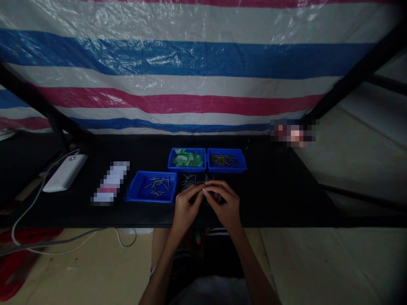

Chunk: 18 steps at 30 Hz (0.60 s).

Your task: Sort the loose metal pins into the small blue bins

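Observation:
My left hand and my right hand meet above the front of the black table, both closed with fingertips together. Between the fingertips shows a small bright piece, too small to name; both hands seem to pinch it. Just behind the hands lies a loose pile of thin metal pins, partly covered by the fingers. To the left, a blue tray holds several similar pins. Farther back, one blue tray contains green and clear plastic pieces, and another blue tray holds brownish metal pins.
On the left of the black table lie a white power bank with a cable and a blurred-out flat item. A striped plastic sheet hangs behind. Dark frame bars slant at both sides.

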Motion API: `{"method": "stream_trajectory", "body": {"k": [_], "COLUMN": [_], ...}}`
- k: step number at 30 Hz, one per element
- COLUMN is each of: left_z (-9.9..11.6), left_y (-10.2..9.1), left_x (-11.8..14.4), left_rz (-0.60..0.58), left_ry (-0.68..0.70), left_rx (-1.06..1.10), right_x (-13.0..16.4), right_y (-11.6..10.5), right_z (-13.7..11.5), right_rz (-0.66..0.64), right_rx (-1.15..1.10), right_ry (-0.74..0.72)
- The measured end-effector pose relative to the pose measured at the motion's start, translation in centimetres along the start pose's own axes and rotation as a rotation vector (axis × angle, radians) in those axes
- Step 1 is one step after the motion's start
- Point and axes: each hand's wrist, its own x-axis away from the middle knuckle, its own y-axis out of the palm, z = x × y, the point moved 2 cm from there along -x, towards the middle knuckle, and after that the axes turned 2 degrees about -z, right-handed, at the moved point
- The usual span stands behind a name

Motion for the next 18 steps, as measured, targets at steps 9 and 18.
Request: {"method": "stream_trajectory", "body": {"k": [9,18], "left_z": [0.11,0.03], "left_y": [-0.11,-0.11], "left_x": [0.00,0.03], "left_rz": [0.014,0.014], "left_ry": [0.008,0.023], "left_rx": [-0.001,-0.011], "right_x": [0.01,-0.03], "right_y": [-0.19,-0.01], "right_z": [-0.15,0.07], "right_rz": [0.021,-0.007], "right_rx": [0.021,-0.011], "right_ry": [-0.012,0.005]}}
